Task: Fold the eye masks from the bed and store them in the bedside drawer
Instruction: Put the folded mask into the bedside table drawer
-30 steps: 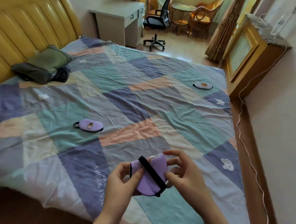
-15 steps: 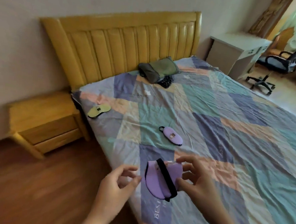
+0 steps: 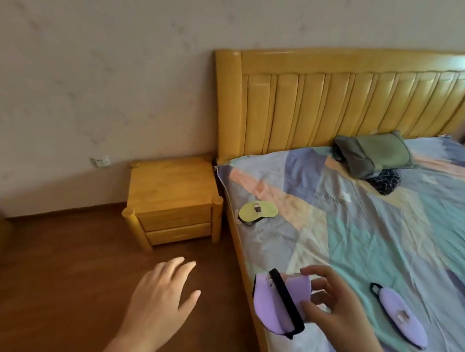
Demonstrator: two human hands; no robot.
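Note:
My right hand (image 3: 334,310) grips a folded purple eye mask (image 3: 275,306) with a black strap, held over the bed's left edge. My left hand (image 3: 161,302) hovers open and empty above the floor, fingers spread, between me and the wooden bedside cabinet (image 3: 170,199). The cabinet's two drawers (image 3: 178,221) are closed. A second purple eye mask (image 3: 399,318) lies flat on the patchwork bedsheet (image 3: 371,238) to the right of my right hand. A yellow-green eye mask (image 3: 257,211) lies near the bed's left edge, close to the cabinet.
A yellow wooden headboard (image 3: 353,101) stands against the wall. A folded green and grey cloth (image 3: 371,153) with a dark patterned item lies near it. A wall socket (image 3: 100,161) sits left of the cabinet. Brown wooden floor (image 3: 56,274) lies between me and the cabinet.
My view has swung left from the bed towards the bedside cabinet. My left hand has let go of the folded purple mask and moved out over the floor; my right hand keeps the mask.

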